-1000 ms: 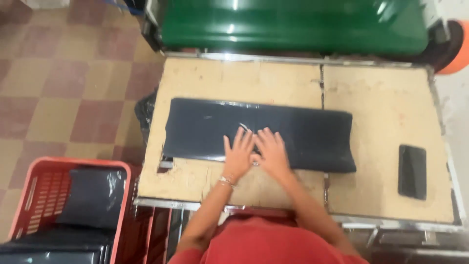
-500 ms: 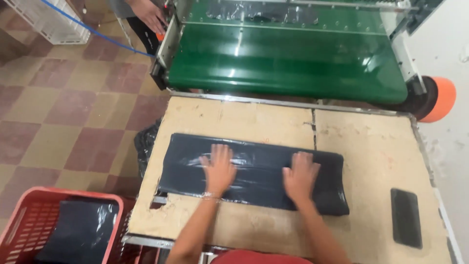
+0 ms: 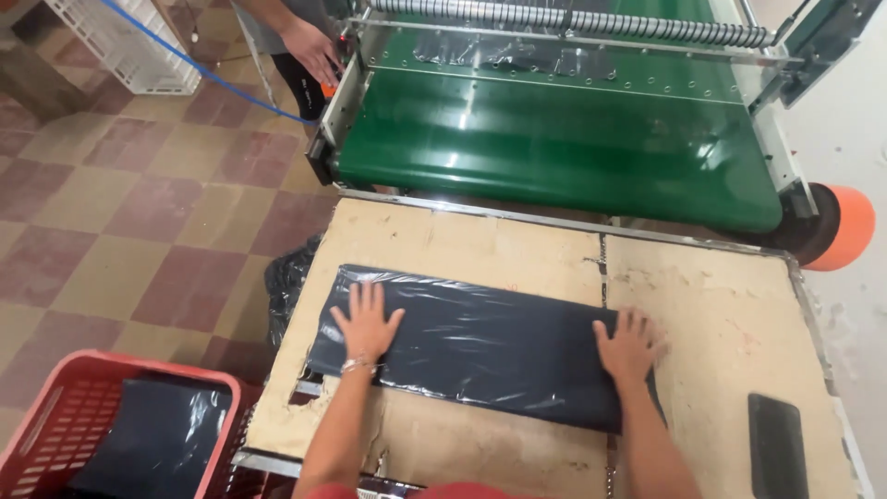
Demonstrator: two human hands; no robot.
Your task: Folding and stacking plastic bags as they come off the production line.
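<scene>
Dark plastic bag [image 3: 490,346] lies flat and lengthwise on the worn, pale surface [image 3: 730,314] in front of us, shiny and a little wrinkled. We press our left hand [image 3: 365,323] on its left end and our right hand [image 3: 628,344] on its right end, both with fingers spread and palms down, gripping nothing. We judge this to be the smoothing step, with the hands set far apart along the bag. Any further handling would call for an even press so the slippery film does not bunch.

Nearest on our left, a red crate [image 3: 83,434] on the floor holds another dark bag. At the right edge of the surface lies a flat black phone [image 3: 776,448]. Beyond it stands a green conveyor belt [image 3: 554,139] with an orange wheel [image 3: 845,226], and another person's hand [image 3: 309,51] reaches toward its far left corner.
</scene>
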